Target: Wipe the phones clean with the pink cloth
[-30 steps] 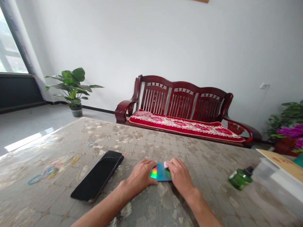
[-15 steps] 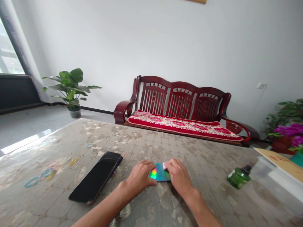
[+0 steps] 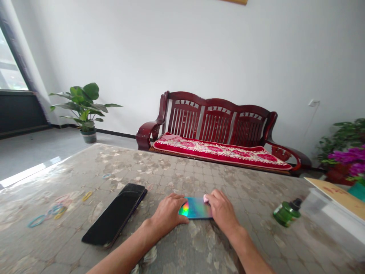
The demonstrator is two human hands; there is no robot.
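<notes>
A flat, shiny blue phone-like slab (image 3: 196,207) with a rainbow gleam lies on the patterned table in front of me. My left hand (image 3: 171,209) grips its left end, thumb at the near edge and fingers over the far side. At the right end, my right hand (image 3: 221,208) pinches a small pale pink piece (image 3: 205,198), perhaps a cloth or pad, against the slab's surface. The rest of that piece is hidden under the fingers. To the left of my left hand lies a black glossy-screened device (image 3: 115,215), slanting away from me.
Blue, pink and yellow rubber bands (image 3: 53,213) are scattered on the tablecloth (image 3: 159,171) at the left. On the right stand a green bottle (image 3: 286,213) with a black top and a clear plastic box (image 3: 327,213). A red wooden bench (image 3: 216,118) is beyond the table.
My right hand has slid a little to the right with the pale pink piece, showing more of the blue slab. My left hand has stayed in place.
</notes>
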